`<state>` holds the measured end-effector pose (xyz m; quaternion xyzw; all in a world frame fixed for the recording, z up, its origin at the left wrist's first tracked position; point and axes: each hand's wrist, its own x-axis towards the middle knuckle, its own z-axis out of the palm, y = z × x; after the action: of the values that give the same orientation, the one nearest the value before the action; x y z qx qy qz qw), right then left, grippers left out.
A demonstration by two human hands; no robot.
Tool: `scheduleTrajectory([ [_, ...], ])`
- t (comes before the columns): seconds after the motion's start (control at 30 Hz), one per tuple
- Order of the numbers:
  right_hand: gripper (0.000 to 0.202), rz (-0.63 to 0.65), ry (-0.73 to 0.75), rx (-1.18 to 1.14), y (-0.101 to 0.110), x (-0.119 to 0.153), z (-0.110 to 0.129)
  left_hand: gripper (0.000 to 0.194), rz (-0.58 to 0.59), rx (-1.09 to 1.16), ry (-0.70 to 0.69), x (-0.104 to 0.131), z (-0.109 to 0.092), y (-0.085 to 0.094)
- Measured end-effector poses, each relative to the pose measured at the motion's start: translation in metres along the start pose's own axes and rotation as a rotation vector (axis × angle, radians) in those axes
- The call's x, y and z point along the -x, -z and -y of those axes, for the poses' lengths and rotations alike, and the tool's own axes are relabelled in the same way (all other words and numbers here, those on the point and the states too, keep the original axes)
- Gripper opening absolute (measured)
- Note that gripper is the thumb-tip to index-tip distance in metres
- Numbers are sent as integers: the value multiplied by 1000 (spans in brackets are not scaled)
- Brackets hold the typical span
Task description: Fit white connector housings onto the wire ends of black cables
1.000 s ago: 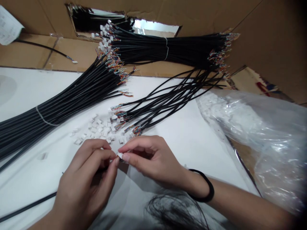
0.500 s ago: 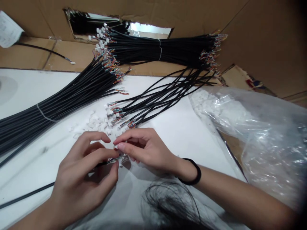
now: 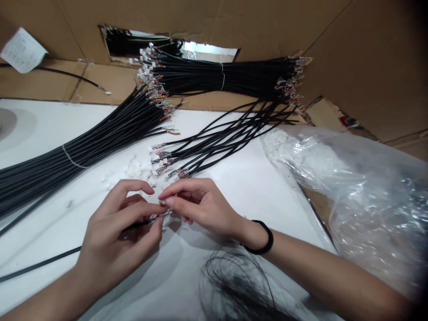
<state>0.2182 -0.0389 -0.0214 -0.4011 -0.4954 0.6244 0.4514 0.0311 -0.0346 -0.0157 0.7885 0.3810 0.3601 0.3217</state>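
Note:
My left hand [image 3: 117,236] is closed round a black cable [image 3: 43,264], which runs off to the left edge. Between its thumb and index finger the cable's thin stripped wires [image 3: 159,216] stick out to the right. My right hand [image 3: 203,207], with a black band on the wrist, pinches at the wire ends, fingertips almost touching the left ones. What sits in that pinch is small and mostly hidden by the fingers. Just beyond both hands lies a scatter of small white connectors [image 3: 137,168] on the white table [image 3: 240,183].
A tied cable bundle [image 3: 96,138] lies at left, another [image 3: 200,73] at the back against the cardboard wall [image 3: 267,26]. Loose cables [image 3: 220,138] with bared ends spread beyond my hands. A clear plastic bag [image 3: 374,191] of white pieces stands at right. A paper label [image 3: 24,50] hangs at upper left.
The view has shifted slightly. My left thumb and index finger have drawn closer on the wires, which show more clearly. My right hand keeps its pinch at the wire ends.

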Motion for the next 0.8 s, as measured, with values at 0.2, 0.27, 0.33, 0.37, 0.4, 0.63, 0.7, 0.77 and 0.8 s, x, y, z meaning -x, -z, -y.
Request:
scheduleTrajectory([
  [0.2, 10, -6, -26, 19, 0, 0, -1, 15, 95, 79, 61, -4, 2, 5],
  [0.27, 10, -12, -16, 17, 0, 0, -1, 11, 123, 89, 63, -6, 1, 6],
  [0.33, 10, -16, -1, 28, 0, 0, -1, 9, 124, 93, 62, -6, 2, 7],
  [0.37, 10, -19, 5, 35, 0, 0, -1, 9, 125, 89, 65, -6, 2, 7],
  [0.4, 10, -20, 8, 39, 0, 0, -1, 9, 133, 83, 69, -6, 2, 7],
  [0.63, 13, -15, -16, 47, 2, 0, -2, 9, 119, 85, 85, -6, 5, 6],
  [0.7, 13, -17, -8, 60, 2, 0, -1, 11, 125, 87, 90, -6, 4, 6],
  [0.77, 11, -16, 14, 69, 2, 1, 0, 14, 122, 85, 89, -6, 3, 6],
  [0.8, 11, -18, 23, 69, 1, 1, 1, 16, 111, 80, 87, -5, 2, 6],
])
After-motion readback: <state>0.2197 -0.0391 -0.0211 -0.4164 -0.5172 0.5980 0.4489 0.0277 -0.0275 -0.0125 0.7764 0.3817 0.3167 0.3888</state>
